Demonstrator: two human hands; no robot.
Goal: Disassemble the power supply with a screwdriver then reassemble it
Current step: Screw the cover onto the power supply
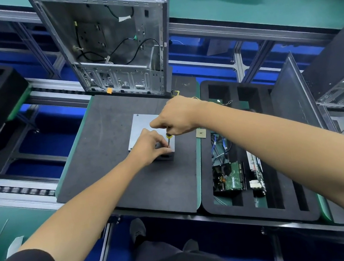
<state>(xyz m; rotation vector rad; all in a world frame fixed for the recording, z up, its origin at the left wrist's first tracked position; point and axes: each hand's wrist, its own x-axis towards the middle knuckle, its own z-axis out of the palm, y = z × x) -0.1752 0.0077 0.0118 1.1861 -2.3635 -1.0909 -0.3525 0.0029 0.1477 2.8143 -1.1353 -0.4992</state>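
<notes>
1. The power supply [144, 127], a grey metal box, lies flat near the middle of the dark foam surface [109, 162], a little toward its right edge and well short of the near edge.
2. The right hand [178, 116] has its grip wrapped round the handle of the screwdriver [168, 138], holding it close to upright, with the shaft pointing down at the box's near right corner.
3. The left hand [147, 146] rests on the near part of the box, its fingers curled in against the shaft low down. It appears to pinch and steady the tip, though the contact itself is hidden behind the fingers.
4. The step in hand looks like driving a screw at that corner. Whether it is coming out or going in cannot be told, since the screw head is out of sight.
5. The next move calls for downward pressure along the shaft while the right wrist turns, with the left hand keeping the tip centred and the box from sliding on the foam.
6. An open computer case [108, 39] stands at the far edge of the surface, and a black foam tray [221, 201] with parts lies beyond the right edge.
</notes>
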